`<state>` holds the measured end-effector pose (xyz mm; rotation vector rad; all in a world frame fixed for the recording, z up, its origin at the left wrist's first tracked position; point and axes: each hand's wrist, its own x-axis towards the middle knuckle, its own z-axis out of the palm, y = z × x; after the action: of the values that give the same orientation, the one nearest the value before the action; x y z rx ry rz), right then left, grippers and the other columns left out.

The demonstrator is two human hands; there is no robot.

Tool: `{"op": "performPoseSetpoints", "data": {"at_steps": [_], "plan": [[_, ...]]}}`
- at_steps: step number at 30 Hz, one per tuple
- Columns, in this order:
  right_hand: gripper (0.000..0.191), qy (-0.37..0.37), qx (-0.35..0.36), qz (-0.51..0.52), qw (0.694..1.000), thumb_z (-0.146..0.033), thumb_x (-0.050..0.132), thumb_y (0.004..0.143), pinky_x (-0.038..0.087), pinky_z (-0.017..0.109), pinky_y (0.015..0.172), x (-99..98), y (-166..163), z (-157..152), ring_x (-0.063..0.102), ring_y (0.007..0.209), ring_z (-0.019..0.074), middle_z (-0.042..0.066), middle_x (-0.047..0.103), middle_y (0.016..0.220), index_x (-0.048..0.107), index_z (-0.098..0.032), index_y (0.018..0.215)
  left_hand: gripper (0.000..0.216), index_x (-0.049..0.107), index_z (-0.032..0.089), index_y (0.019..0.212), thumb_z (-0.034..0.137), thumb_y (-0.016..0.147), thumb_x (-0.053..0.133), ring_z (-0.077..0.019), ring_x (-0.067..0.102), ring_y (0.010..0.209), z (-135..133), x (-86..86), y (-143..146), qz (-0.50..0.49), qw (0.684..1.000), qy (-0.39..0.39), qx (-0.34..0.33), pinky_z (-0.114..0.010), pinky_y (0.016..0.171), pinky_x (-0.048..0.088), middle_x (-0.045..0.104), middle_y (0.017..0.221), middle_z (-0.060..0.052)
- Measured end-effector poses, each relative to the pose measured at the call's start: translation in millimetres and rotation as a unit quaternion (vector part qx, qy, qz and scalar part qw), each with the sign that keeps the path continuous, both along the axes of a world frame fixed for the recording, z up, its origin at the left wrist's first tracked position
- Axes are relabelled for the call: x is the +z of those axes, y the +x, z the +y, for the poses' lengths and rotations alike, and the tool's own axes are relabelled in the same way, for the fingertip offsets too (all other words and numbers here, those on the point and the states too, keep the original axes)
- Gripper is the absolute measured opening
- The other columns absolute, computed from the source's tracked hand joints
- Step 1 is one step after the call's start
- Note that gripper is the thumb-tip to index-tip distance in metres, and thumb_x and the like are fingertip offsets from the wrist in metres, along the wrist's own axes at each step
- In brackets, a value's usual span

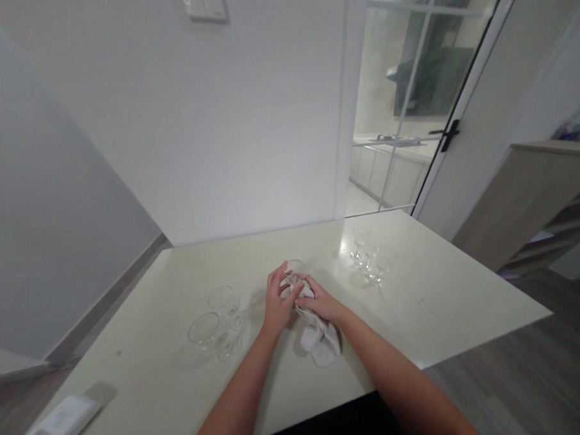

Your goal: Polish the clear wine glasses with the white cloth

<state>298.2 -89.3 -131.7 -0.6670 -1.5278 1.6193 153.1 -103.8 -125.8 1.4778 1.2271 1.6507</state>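
The left grip (277,301) is curled round a clear glass (295,268), fingertips pressed to its side. The right grip (318,301) is closed on a white cloth (321,342) and presses it against the same glass from 3 o'clock. The two grips touch. The glass sits between them at mid-table (435,301), its rim showing just above the fingers at 12 o'clock, and the cloth's loose end trails to 5 o'clock onto the top. At 8 o'clock, near the left grip, are two stemmed glasses (217,320), one seemingly on its side. At 2 o'clock, well apart, a cluster of glasses (372,259) stands near the far edge. At 7 o'clock, by the near edge, lies a flat white packet (63,416). Beyond the table at 1 o'clock is a glazed door (410,107) with a black handle (450,135).
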Motion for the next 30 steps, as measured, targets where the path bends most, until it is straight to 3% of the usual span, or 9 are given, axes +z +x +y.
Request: {"op": "performPoseSetpoints", "data": {"at_steps": [4,7,12,17,23,30], "plan": [[0.054,-0.011,-0.050,0.007,0.999,-0.028,0.068,0.075,0.048,0.031,0.088,-3.4,-4,5,0.063,0.095,0.0171,0.001,0.067,0.110,0.052,-0.026,0.127,0.067,0.045,0.031,0.138,0.031,0.077,0.073,-0.0225,0.054,0.121,0,-2.0,2,-0.034,0.998,-0.011,-0.050,-0.039,0.100,0.047,0.056,0.121,-0.006],[0.042,0.023,-0.102,0.004,0.994,-0.028,0.064,0.076,0.044,0.033,0.097,-6.7,-5,11,0.061,0.104,0.0184,0.002,0.066,0.116,0.060,-0.023,0.118,0.061,0.047,0.028,0.135,0.030,0.079,0.071,-0.0222,0.055,0.121,2,-6.8,5,-0.036,0.996,-0.004,-0.086,-0.042,0.108,0.039,0.059,0.124,-0.008],[0.032,0.070,-0.211,-0.010,0.975,-0.029,0.061,0.075,0.043,0.035,0.098,-10.1,0,25,0.061,0.102,0.0198,0.004,0.068,0.108,0.063,-0.020,0.105,0.050,0.053,0.026,0.132,0.037,0.084,0.065,-0.0245,0.045,0.132,2,-13.3,8,0.003,0.993,-0.037,-0.113,-0.043,0.111,0.035,0.049,0.142,-0.009],[0.034,0.041,-0.320,-0.029,0.946,-0.036,0.063,0.074,0.044,0.036,0.096,-11.2,14,42,0.062,0.101,0.0207,0.006,0.068,0.105,0.061,-0.019,0.103,0.049,0.056,0.028,0.131,0.040,0.084,0.064,-0.0261,0.043,0.134,1,-14.8,10,0.064,0.986,-0.057,-0.146,-0.045,0.109,0.037,0.050,0.142,-0.009],[0.046,-0.015,-0.345,-0.042,0.938,-0.039,0.065,0.070,0.046,0.033,0.085,-12.8,26,54,0.062,0.088,0.0194,0.003,0.067,0.096,0.055,-0.019,0.110,0.041,0.065,0.026,0.121,0.040,0.083,0.067,-0.0278,0.052,0.126,-3,-15.6,12,0.200,0.962,0.019,-0.187,-0.048,0.113,0.033,0.059,0.132,-0.011],[0.042,-0.016,-0.369,-0.021,0.929,-0.038,0.067,0.069,0.045,0.031,0.082,-16.9,41,69,0.060,0.085,0.0191,0.000,0.066,0.089,0.056,-0.020,0.105,0.044,0.057,0.024,0.129,0.046,0.091,0.053,-0.0246,0.045,0.133,-2,-18.4,9,0.333,0.924,0.007,-0.189,-0.044,0.114,0.034,0.050,0.142,-0.010]]}}
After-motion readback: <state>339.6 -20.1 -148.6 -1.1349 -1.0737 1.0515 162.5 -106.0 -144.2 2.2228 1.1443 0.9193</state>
